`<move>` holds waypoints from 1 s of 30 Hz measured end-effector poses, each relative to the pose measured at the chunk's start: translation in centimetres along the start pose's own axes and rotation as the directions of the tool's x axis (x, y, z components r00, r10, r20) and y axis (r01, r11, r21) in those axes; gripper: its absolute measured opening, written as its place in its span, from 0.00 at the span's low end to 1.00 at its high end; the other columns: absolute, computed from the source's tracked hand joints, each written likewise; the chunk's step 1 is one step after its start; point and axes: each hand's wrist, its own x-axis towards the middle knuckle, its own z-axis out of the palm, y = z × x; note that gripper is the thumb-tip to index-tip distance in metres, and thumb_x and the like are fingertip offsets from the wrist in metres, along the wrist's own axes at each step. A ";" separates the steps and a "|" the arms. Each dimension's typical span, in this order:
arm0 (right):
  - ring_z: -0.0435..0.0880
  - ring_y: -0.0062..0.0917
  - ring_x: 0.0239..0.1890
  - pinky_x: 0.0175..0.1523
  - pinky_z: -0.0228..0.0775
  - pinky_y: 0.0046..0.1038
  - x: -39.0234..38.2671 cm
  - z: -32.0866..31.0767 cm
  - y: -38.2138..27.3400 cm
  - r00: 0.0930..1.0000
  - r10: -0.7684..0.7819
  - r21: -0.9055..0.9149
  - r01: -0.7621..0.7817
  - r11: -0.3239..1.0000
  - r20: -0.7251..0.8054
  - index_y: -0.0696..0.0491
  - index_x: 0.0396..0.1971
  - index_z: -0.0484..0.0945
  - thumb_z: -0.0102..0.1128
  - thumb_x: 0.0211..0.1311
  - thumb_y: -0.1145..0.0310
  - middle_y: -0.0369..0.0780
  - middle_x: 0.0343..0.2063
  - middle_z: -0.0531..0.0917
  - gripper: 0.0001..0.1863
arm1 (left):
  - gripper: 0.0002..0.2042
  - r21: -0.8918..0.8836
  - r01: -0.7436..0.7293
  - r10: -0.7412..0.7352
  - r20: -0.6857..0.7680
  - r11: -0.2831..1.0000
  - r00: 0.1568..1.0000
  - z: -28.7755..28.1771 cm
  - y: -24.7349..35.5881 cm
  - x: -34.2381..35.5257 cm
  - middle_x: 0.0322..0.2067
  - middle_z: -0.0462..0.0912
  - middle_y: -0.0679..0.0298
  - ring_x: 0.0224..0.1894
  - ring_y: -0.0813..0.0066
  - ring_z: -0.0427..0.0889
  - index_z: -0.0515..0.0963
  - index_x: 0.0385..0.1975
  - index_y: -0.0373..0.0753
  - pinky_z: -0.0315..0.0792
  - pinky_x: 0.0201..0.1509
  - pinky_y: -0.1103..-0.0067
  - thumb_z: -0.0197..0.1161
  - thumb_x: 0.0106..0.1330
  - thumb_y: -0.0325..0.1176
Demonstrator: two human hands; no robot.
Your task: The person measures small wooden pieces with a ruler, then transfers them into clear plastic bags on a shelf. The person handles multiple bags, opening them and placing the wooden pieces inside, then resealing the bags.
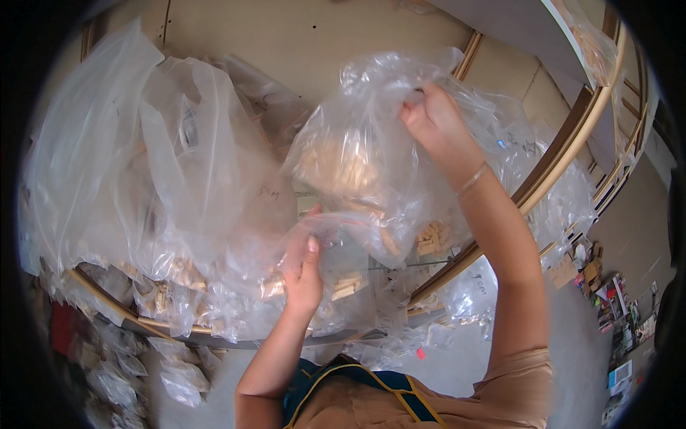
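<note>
Since my right hand [434,118] pinches the clear bag [382,129] up high, its wooden-looking bits [339,170] probably sag. Can't tell if my left hand [304,275] grips.

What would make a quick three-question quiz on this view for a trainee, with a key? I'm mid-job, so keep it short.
1. Multiple choice: of the left hand and the right hand, which is higher in the picture? A) the left; B) the right; C) they are level.
2. True or false: the right hand is wearing a glove.
3. Open question: what shows through the clear plastic bag gripped by the right hand?

Key: 1. B. 2. False; it is bare. 3. Pale, wood-coloured pieces.
</note>
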 end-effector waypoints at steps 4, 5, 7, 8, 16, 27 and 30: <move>0.83 0.49 0.49 0.48 0.82 0.44 4.4 0.4 1.8 0.976 -0.150 0.133 0.172 0.976 -0.158 0.61 0.60 0.64 0.48 0.79 0.71 0.53 0.55 0.75 0.17 | 0.15 0.380 -0.207 0.112 0.257 0.901 0.960 -0.4 0.3 0.2 0.50 0.85 0.50 0.51 0.59 0.84 0.79 0.54 0.27 0.76 0.57 0.71 0.55 0.79 0.34; 0.83 0.48 0.49 0.48 0.82 0.45 5.3 -0.2 2.2 0.954 -0.133 0.040 0.149 0.988 -0.267 0.61 0.59 0.66 0.50 0.78 0.71 0.53 0.53 0.76 0.16 | 0.14 0.437 -0.283 0.151 0.313 0.854 0.938 -0.3 0.2 0.3 0.46 0.86 0.50 0.47 0.59 0.86 0.80 0.52 0.27 0.77 0.54 0.72 0.55 0.78 0.33; 0.84 0.47 0.48 0.47 0.83 0.46 6.9 -2.0 3.5 0.952 -0.163 -0.112 0.138 0.984 -0.261 0.62 0.55 0.70 0.52 0.75 0.70 0.52 0.51 0.79 0.15 | 0.13 0.414 -0.268 0.146 0.303 0.870 0.942 -0.3 0.0 0.5 0.41 0.86 0.51 0.41 0.59 0.86 0.81 0.50 0.28 0.77 0.48 0.72 0.56 0.77 0.31; 0.84 0.45 0.48 0.48 0.83 0.45 7.3 -3.5 4.3 0.967 -0.131 -0.468 0.014 0.884 -0.217 0.63 0.53 0.72 0.54 0.73 0.70 0.51 0.50 0.80 0.15 | 0.12 0.399 -0.235 0.121 0.290 0.886 0.949 -0.2 -0.1 0.6 0.39 0.86 0.51 0.39 0.59 0.86 0.81 0.49 0.29 0.77 0.45 0.72 0.57 0.77 0.31; 0.83 0.44 0.54 0.60 0.77 0.41 8.3 -8.0 3.2 0.920 0.063 -0.911 0.392 -0.130 0.386 0.61 0.54 0.80 0.60 0.59 0.77 0.54 0.52 0.83 0.21 | 0.11 0.409 -0.140 0.004 0.315 0.902 0.949 -0.1 -0.4 1.2 0.34 0.85 0.54 0.34 0.60 0.84 0.83 0.46 0.31 0.76 0.41 0.72 0.55 0.77 0.31; 0.86 0.39 0.50 0.56 0.75 0.45 4.3 3.8 11.8 0.560 0.484 -0.360 0.818 -0.448 0.672 0.50 0.40 0.88 0.57 0.63 0.70 0.43 0.43 0.88 0.11 | 0.12 0.502 -0.124 -0.056 0.328 0.856 0.943 0.2 0.8 1.0 0.38 0.87 0.53 0.38 0.61 0.86 0.82 0.46 0.28 0.77 0.46 0.74 0.55 0.78 0.31; 0.87 0.40 0.50 0.56 0.76 0.44 5.4 -1.6 12.4 0.761 0.588 -0.641 0.600 -0.478 0.274 0.54 0.40 0.89 0.60 0.63 0.67 0.48 0.44 0.89 0.13 | 0.13 0.467 -0.123 -0.062 0.361 0.876 0.931 -0.2 1.0 1.2 0.41 0.86 0.51 0.40 0.63 0.86 0.81 0.49 0.26 0.77 0.47 0.73 0.55 0.78 0.31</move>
